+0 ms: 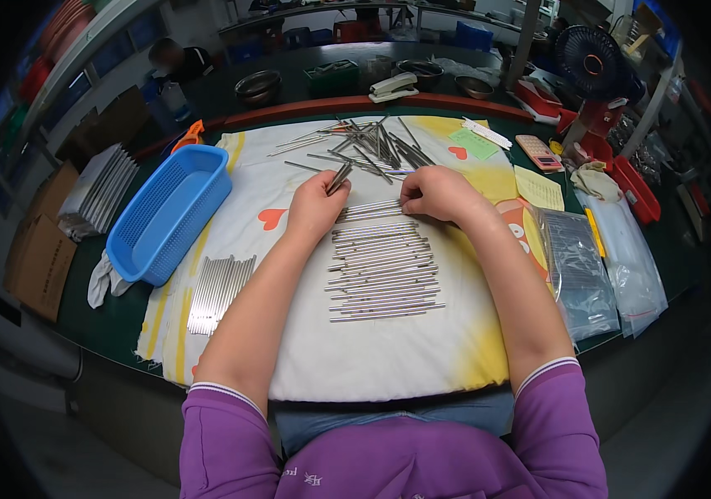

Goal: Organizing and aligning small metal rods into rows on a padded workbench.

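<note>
My left hand [319,200] is closed around a small bunch of thin metal rods [340,176], their ends poking up past the thumb. Across from it, my right hand [437,195] is pinched at the right ends of the topmost rods [370,210] of a row; whether it grips one or only touches them is hard to tell. Below both hands, many silver rods [384,272] lie side by side on the white cloth [389,358], roughly level, with uneven ends. Beyond the hands is a loose, crisscrossed heap of rods [385,145].
Left: a blue perforated basket [171,218], another row of rods [221,287] and a cardboard box [42,258]. Right: a calculator [538,153], paper notes [538,188], plastic bags of rods [577,264] and a fan [592,62]. Bowls [258,86] and a stapler [394,86] stand behind a red ledge. A person [181,62] sits far left.
</note>
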### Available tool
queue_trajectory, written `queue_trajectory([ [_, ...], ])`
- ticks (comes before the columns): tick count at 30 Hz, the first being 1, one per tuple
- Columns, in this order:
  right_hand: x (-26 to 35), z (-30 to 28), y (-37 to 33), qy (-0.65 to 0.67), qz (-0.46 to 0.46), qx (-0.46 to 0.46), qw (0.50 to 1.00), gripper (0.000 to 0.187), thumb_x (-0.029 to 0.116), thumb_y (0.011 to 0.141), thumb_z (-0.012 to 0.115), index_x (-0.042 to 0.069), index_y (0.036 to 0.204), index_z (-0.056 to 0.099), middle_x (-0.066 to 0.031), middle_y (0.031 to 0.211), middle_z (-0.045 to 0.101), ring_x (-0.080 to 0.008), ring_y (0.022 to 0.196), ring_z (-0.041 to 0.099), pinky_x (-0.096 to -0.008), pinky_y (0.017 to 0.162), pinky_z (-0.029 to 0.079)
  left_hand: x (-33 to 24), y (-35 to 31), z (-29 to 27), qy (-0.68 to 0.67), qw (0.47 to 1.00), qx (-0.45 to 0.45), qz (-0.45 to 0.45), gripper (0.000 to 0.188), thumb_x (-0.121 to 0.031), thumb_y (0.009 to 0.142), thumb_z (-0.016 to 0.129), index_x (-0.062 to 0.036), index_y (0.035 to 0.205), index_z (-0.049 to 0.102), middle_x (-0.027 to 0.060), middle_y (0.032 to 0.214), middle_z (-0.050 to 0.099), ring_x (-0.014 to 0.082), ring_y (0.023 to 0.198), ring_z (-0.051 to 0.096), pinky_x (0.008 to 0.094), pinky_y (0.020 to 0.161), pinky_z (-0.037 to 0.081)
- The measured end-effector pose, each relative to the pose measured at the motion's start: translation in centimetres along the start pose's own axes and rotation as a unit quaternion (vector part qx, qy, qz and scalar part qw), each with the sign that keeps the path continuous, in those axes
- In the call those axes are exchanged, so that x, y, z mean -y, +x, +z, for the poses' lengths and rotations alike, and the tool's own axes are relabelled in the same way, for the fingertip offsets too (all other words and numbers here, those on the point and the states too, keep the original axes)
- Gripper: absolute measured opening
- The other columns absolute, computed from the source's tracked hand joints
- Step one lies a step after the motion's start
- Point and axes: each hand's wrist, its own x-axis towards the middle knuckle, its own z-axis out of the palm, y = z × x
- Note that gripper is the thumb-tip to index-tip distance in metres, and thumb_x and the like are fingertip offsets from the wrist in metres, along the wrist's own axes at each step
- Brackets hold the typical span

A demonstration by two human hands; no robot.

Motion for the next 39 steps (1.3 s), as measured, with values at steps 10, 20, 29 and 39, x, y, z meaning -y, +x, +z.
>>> queue_trajectory([
  [10,-0.3,0.1,-0.1,0.022,-0.019,-0.017,0.999,0.015,0.015,0.064,0.068,0.012,0.079,0.066,-0.0059,0.078,0.065,-0.0226,0.077,0.061,-0.0326,0.071,0.048,0.4,0.2,0.2,0.006,1.0,-0.013,-0.001,0.02,-0.023,0.079,0.058,-0.0051,0.088,0.062,0.0078,0.063,0.058,0.0182,0.056,0.054,0.0304,0.056,0.042],
  [20,0.4,-0.3,-0.4,-0.105,-0.058,-0.038,0.992,0.012,0.016,0.072,0.06,0.008,0.079,0.065,-0.0101,0.082,0.064,-0.0266,0.08,0.06,-0.0362,0.075,0.047,-0.5,0.2,0.4,-0.096,0.995,0.021,0.027,0.02,-0.022,0.08,0.061,-0.0026,0.081,0.061,0.0018,0.059,0.052,0.0099,0.054,0.043,0.0263,0.053,0.038],
  [29,1.8,-1.0,-0.5,0.011,-0.064,-0.093,0.993,0.016,0.018,0.079,0.057,0.004,0.085,0.062,-0.0131,0.083,0.063,-0.0294,0.08,0.059,-0.0365,0.074,0.046,-0.7,0.3,-0.5,-0.108,0.994,0.011,0.01,0.02,-0.021,0.078,0.067,-0.0031,0.083,0.061,-0.0013,0.063,0.053,0.0073,0.06,0.045,0.0228,0.058,0.039],
  [39,3.3,-1.6,-0.6,0.249,-0.056,-0.114,0.96,0.013,0.009,0.082,0.059,0.0,0.092,0.058,-0.005,0.079,0.063,-0.0108,0.075,0.059,-0.0242,0.068,0.046,-1.6,0.3,-1.2,-0.167,0.98,0.099,0.031,0.01,-0.012,0.082,0.06,-0.0024,0.087,0.061,-0.0032,0.063,0.049,0.0058,0.058,0.043,0.0212,0.054,0.036],
])
